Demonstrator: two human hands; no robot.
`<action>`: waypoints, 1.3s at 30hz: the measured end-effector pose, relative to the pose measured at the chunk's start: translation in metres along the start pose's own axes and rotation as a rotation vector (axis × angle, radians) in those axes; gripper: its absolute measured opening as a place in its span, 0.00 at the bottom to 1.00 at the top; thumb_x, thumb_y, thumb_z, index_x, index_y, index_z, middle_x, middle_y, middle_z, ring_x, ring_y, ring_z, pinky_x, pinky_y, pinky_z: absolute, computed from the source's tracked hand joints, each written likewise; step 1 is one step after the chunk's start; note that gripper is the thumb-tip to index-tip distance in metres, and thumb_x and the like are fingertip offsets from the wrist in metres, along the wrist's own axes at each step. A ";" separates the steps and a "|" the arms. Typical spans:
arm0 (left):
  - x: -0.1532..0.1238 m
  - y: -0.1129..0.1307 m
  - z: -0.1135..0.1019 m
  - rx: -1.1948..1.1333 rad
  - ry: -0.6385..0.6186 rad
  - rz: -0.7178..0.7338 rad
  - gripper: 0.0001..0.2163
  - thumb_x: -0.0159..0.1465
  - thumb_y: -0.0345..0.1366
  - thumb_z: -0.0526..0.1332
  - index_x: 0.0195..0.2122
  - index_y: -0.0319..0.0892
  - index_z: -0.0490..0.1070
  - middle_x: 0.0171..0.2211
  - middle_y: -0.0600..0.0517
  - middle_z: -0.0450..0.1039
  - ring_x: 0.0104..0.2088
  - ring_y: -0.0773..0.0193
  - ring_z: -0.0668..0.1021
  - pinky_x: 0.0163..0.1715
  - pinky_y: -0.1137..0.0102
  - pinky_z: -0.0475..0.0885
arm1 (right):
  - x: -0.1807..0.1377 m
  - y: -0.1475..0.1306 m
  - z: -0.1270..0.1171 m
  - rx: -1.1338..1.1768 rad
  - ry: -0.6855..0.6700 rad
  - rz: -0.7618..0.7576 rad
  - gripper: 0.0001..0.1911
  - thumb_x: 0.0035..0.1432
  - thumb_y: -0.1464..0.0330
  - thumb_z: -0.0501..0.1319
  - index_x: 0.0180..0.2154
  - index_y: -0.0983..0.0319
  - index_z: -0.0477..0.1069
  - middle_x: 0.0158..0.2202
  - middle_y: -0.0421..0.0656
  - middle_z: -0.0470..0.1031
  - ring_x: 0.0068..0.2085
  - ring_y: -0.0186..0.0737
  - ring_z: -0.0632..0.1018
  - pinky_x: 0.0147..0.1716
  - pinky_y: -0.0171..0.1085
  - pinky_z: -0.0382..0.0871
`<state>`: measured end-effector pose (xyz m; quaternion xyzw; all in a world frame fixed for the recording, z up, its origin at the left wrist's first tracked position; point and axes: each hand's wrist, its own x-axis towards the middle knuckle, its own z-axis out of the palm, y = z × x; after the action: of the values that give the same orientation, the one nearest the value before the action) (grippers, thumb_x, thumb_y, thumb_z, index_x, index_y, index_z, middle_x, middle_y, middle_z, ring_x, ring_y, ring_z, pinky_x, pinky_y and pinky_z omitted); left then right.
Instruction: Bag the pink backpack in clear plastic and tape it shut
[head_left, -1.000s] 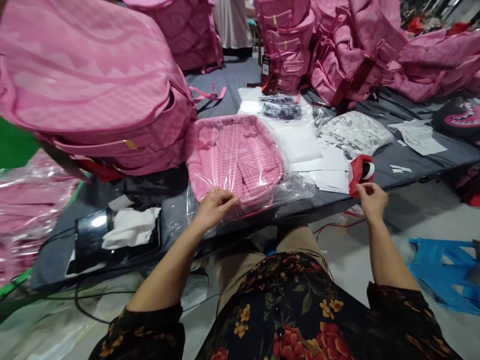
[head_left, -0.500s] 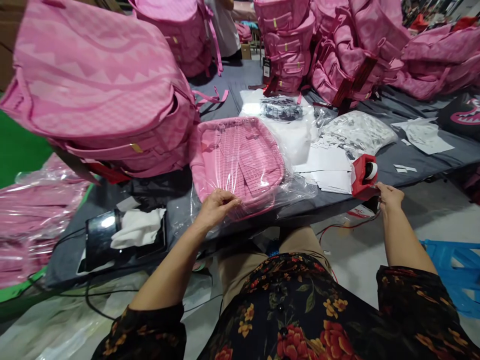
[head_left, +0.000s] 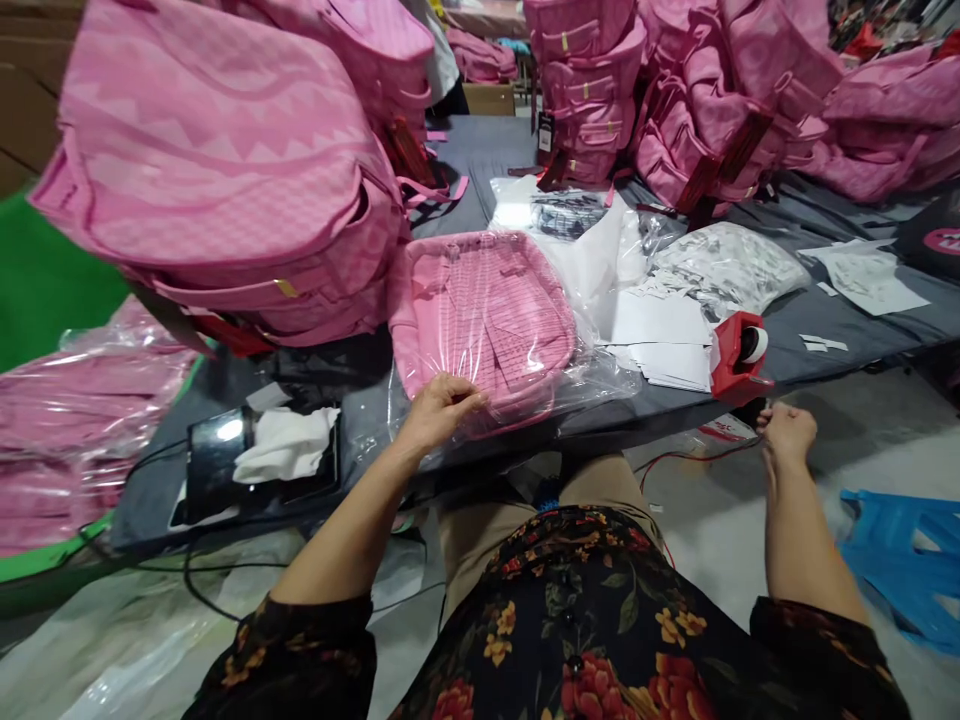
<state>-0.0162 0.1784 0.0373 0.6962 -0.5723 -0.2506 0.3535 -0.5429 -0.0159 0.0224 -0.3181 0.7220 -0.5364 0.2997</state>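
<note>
Right hand [head_left: 789, 432] down and off the tape dispenser [head_left: 733, 360]; left hand [head_left: 439, 410] unmoved on the plastic

Half a second back the right hand is at the dispenser's front; now it hangs just below, past the table [head_left: 795, 335] edge. Its thumb and fingers are drawn together; whether a strip of tape lies between them is too small to tell. Left hand half curled, thumb and fingertips pinching the near side of a clear plastic bag [head_left: 604, 375].

Materials: thin, glossy film, creases fanning out from the left fingers. Inside, a pink bag [head_left: 517, 315] lies flat near the table's front edge, a rounded rectangle with ribbed or checked fabric and raised piping. Dispenser: hard red body, angular, a pale tape roll set in it. Dark grey cloth covers the table, wrinkled along the front.

Containers: a second clear bag [head_left: 727, 265], pillow-shaped, full of small printed pieces, rests behind loose white paper slips [head_left: 664, 335], which touch the dispenser. Far left, more pink goods [head_left: 75, 440] under shiny film. Large pink backpack [head_left: 240, 140], plump and patterned, stands left of the wrapped one. Crumpled white cloth [head_left: 289, 445] on a glossy black object [head_left: 217, 445].
</note>
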 end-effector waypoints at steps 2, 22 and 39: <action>0.000 0.000 0.001 0.002 0.011 0.006 0.16 0.60 0.49 0.62 0.24 0.43 0.79 0.25 0.50 0.75 0.34 0.59 0.74 0.36 0.67 0.69 | -0.012 0.006 0.015 0.148 -0.076 0.112 0.22 0.63 0.73 0.59 0.20 0.58 0.53 0.16 0.31 0.54 0.16 0.29 0.57 0.15 0.29 0.51; -0.002 0.007 -0.006 0.033 -0.004 -0.094 0.22 0.53 0.60 0.62 0.27 0.45 0.80 0.27 0.50 0.78 0.35 0.56 0.75 0.39 0.65 0.69 | -0.031 -0.014 0.056 0.409 -0.196 0.021 0.16 0.53 0.71 0.66 0.25 0.58 0.57 0.16 0.30 0.61 0.15 0.24 0.59 0.12 0.24 0.48; -0.003 0.024 -0.008 -0.016 0.059 -0.259 0.22 0.39 0.64 0.67 0.21 0.51 0.80 0.27 0.51 0.79 0.35 0.50 0.78 0.40 0.60 0.72 | -0.030 0.020 0.009 0.279 -0.050 -0.018 0.12 0.53 0.70 0.65 0.30 0.57 0.60 0.16 0.30 0.68 0.14 0.26 0.62 0.13 0.25 0.51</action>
<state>-0.0257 0.1811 0.0610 0.7686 -0.4649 -0.2782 0.3402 -0.5197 0.0067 0.0036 -0.2932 0.6297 -0.6262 0.3540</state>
